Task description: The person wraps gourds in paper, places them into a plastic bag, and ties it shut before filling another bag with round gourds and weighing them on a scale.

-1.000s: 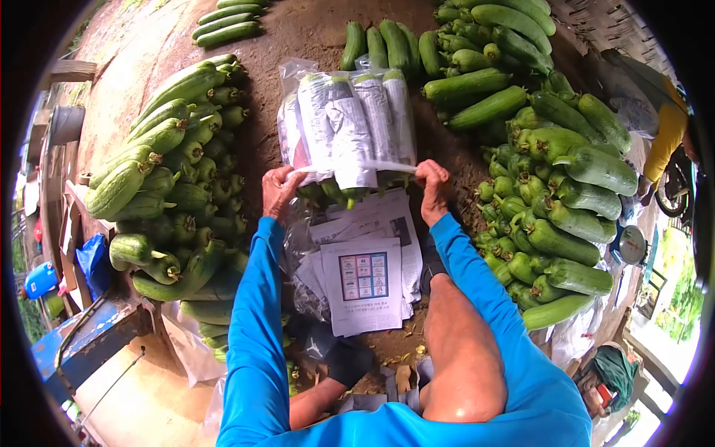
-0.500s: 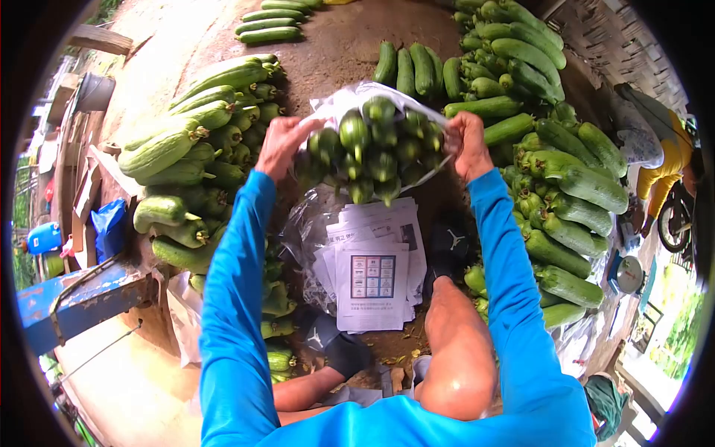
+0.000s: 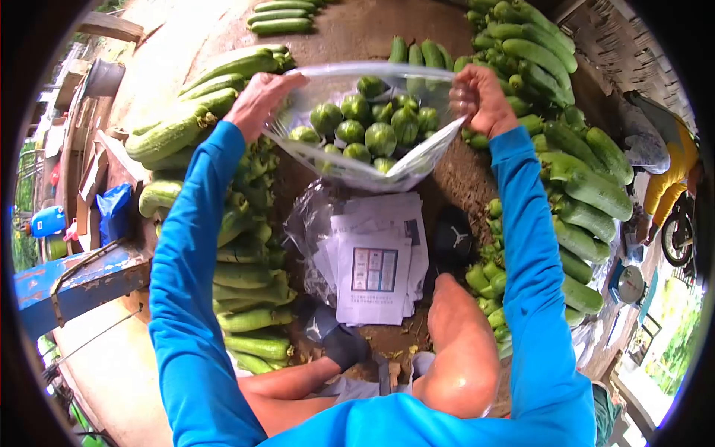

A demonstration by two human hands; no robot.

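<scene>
A clear plastic bag [image 3: 335, 165] is stretched wide between my hands, its mouth facing up towards me. My left hand [image 3: 261, 104] grips the left side of the rim, fingers closed on the plastic. On the opposite side, my right hand [image 3: 480, 100] is closed in a fist around the rim. Inside the bag stand many dark green gourds [image 3: 380, 138], packed upright, with mostly their rounded ends showing. The bottom of the bag is hidden from view. Printed paper sheets [image 3: 375, 276] lie on the ground just below the bag.
Long green gourds are heaped at the left [image 3: 249, 276] and right [image 3: 588, 194]. More lie in a row at the far end [image 3: 281, 25]. Crumpled clear plastic [image 3: 309, 216] lies beside the papers. A blue beam [image 3: 82, 294] juts in from the left; a dial scale [image 3: 629, 284] stands at right.
Both hands have moved apart and slightly up, pulling the bag's mouth wide. The bag was narrower, bunched around the gourds; more of its inside shows now.
</scene>
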